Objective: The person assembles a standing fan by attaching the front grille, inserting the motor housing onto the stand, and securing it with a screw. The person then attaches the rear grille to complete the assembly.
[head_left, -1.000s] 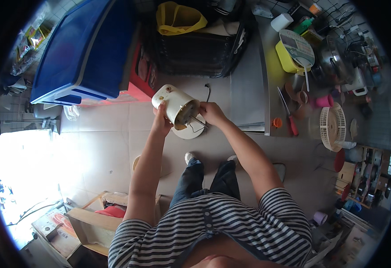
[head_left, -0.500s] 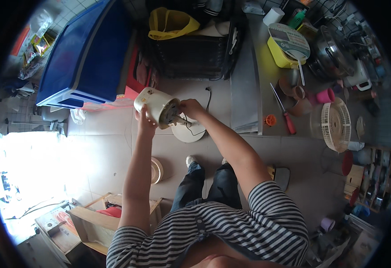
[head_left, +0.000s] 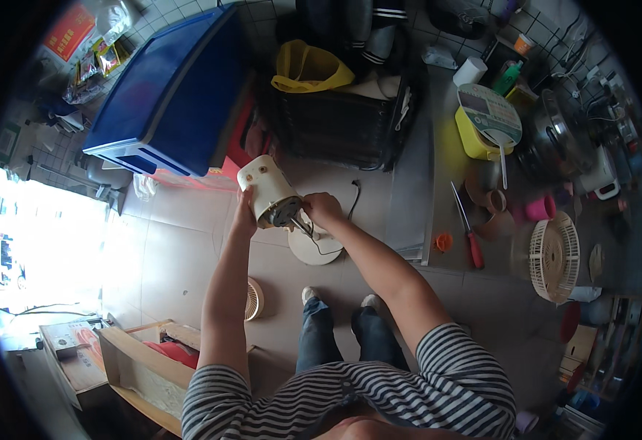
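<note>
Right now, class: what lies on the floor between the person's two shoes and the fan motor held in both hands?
The head view shows a round white fan base with its thin cord.

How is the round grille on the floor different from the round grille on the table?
The cream round grille on the floor looks smaller and stands on edge near the person's shoes; the cream round grille on the table looks larger and lies flat among tools. Both are cream, round and slatted.
</note>
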A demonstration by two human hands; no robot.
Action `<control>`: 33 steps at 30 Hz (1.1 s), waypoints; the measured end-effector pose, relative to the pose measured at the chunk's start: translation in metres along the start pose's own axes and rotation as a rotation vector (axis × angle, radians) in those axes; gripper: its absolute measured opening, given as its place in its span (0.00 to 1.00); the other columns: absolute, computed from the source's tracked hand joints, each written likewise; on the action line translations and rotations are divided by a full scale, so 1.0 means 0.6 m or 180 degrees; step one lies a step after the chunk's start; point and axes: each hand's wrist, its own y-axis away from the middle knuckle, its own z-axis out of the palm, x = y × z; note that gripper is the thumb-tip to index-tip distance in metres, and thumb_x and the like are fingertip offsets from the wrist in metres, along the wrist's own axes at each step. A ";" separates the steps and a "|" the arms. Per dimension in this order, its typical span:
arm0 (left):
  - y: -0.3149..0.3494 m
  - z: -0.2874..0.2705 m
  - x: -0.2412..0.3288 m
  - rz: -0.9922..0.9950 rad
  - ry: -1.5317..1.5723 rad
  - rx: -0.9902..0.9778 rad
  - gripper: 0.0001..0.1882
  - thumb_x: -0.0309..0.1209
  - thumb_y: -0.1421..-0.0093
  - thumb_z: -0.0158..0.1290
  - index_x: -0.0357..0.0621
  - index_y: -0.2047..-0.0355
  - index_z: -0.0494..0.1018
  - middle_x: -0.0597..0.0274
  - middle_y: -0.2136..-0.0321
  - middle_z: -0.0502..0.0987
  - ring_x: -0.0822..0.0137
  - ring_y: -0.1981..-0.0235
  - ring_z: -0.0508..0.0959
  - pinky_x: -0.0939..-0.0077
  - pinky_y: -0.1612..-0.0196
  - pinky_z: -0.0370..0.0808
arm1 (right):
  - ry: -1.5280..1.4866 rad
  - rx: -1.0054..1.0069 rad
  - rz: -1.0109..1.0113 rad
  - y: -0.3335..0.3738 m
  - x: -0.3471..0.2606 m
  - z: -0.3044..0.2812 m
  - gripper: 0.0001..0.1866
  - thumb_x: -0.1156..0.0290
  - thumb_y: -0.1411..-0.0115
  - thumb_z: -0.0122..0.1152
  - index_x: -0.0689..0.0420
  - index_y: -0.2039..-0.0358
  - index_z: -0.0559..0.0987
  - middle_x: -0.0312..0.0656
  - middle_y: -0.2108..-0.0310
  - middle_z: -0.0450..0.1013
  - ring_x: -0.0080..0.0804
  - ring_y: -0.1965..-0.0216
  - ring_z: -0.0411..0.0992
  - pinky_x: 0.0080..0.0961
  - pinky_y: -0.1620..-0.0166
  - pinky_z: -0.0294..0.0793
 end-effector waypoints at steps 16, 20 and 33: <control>0.014 -0.007 0.021 0.0295 -0.0155 -0.0237 0.36 0.42 0.39 0.52 0.57 0.36 0.46 0.60 0.42 0.59 0.58 0.40 0.62 0.58 0.42 0.66 | -0.0188 0.0253 0.0294 0.000 -0.010 0.029 0.11 0.65 0.44 0.54 0.50 0.63 0.81 0.44 0.68 0.77 0.45 0.65 0.75 0.37 0.61 0.73; 0.015 -0.011 0.024 0.0032 -0.0327 -0.0299 0.39 0.43 0.40 0.52 0.63 0.35 0.41 0.60 0.42 0.58 0.57 0.43 0.64 0.60 0.52 0.72 | -0.0285 0.0384 0.0335 0.007 -0.009 0.029 0.10 0.66 0.45 0.56 0.51 0.64 0.81 0.43 0.68 0.78 0.43 0.65 0.76 0.35 0.60 0.73; 0.016 -0.012 0.030 -0.0180 -0.0483 -0.0123 0.41 0.46 0.39 0.52 0.68 0.35 0.36 0.58 0.39 0.54 0.56 0.40 0.61 0.57 0.49 0.71 | -0.0424 0.0191 0.0261 -0.007 0.009 0.029 0.09 0.64 0.45 0.55 0.53 0.68 0.80 0.45 0.68 0.76 0.47 0.64 0.74 0.40 0.61 0.72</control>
